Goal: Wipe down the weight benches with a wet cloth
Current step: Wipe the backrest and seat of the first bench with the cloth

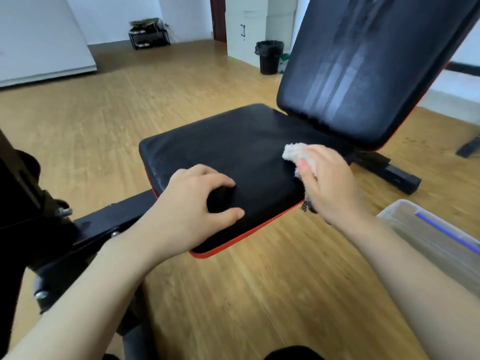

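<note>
The seat pad (233, 141) lies bare between the left hand (192, 201) and the right hand (330, 187) gripping the cloth (294, 152) — free passage. The tilted backrest (376, 68) walls its far end; a clear bin (426, 229) stands near on the right

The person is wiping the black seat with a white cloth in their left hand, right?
Not quite: the head view shows the white cloth in the right hand, on the black seat. The left hand only rests on it.
</note>
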